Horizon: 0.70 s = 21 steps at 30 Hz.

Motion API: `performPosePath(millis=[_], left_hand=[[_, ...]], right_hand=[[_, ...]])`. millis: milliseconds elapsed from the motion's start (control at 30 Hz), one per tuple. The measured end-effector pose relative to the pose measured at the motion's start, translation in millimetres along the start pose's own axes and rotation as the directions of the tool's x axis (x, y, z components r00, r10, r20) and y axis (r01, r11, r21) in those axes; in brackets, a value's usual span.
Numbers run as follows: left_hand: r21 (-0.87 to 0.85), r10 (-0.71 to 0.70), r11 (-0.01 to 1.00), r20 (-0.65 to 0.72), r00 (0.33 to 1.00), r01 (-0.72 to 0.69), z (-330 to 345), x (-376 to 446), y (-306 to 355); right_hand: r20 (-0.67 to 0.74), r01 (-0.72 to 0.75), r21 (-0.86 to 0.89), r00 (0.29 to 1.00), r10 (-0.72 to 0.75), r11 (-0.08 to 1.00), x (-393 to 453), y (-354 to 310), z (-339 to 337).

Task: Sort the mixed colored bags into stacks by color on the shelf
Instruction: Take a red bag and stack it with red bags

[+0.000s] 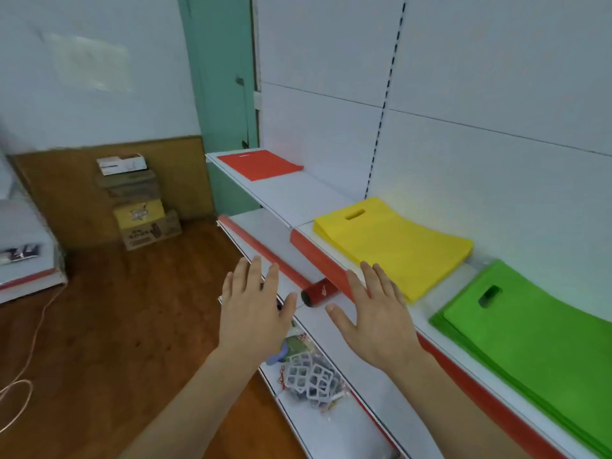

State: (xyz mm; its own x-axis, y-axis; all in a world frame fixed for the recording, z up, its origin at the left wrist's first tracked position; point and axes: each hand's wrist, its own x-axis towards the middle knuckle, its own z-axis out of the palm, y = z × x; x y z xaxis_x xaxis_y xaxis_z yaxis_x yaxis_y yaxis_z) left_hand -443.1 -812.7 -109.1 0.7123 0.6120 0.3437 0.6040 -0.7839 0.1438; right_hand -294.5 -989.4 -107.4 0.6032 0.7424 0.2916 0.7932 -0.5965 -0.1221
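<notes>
Two bare hands, left hand (253,309) & right hand (374,321), are hovering spread, holding nothing, w/ flat yellow fabric bags (394,246) lying at 1 o'clock, green bag stack (536,329) at 3, red-orange bags (260,164) at 12 on white shelf (288,197).

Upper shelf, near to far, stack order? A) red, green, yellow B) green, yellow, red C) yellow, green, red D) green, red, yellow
B: the green stack lies nearest the camera, the yellow stack next, and the red stack at the far end of the shelf.
</notes>
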Motion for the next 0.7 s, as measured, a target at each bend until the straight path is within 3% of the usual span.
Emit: performPosePath(millis=[367, 700], left_hand=[[0.098, -0.19, 0.976, -0.044, 0.981, 0.194, 14, 123, -124], [0.054, -0.201, 0.977, -0.067, 0.977, 0.205, 56, 243, -239]], right_hand=[[0.109, 0.145, 0.021, 0.983, -0.147, 0.989, 194, -86, 57], [0.163, 0.14, -0.022, 0.977, -0.135, 0.99, 343, -161, 117]])
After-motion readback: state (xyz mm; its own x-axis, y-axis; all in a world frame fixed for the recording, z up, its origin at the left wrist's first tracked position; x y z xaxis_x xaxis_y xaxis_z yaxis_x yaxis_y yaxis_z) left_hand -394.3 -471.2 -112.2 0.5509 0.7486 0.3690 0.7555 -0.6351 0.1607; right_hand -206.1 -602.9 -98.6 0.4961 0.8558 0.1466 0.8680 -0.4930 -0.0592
